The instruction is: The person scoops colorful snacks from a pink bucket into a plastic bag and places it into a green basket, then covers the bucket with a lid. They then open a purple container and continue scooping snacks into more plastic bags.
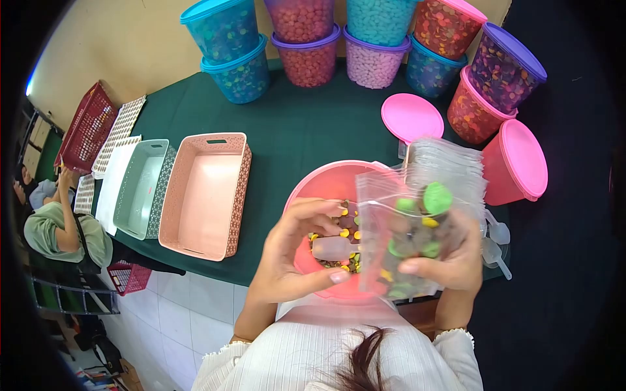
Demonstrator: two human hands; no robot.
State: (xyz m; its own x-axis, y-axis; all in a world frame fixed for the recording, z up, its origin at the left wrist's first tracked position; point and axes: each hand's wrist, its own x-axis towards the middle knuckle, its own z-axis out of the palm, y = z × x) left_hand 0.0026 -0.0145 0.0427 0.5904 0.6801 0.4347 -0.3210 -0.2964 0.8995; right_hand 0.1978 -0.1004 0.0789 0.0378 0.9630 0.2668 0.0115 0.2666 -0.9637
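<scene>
My right hand (pixel 456 257) grips a clear zip bag (pixel 375 228) from its right side, thumb across the front. Green, yellow and dark candies show through the plastic, partly smeared by motion. My left hand (pixel 293 251) is curved with thumb and fingers apart, holding nothing, just left of the bag. Beneath both hands stands a pink tub (pixel 319 182) with small brown, yellow and green candies in its bottom. A translucent scoop (pixel 331 248) rests in the tub, its right end hidden behind the bag.
Stacked lidded tubs (pixel 303 58) of candies line the back. A pile of empty zip bags (pixel 447 163), a pink lid (pixel 412 117) and scoops (pixel 495 251) are at right. Left are a pink basket (pixel 205 195), a green basket (pixel 142 189) and a seated person (pixel 65 228).
</scene>
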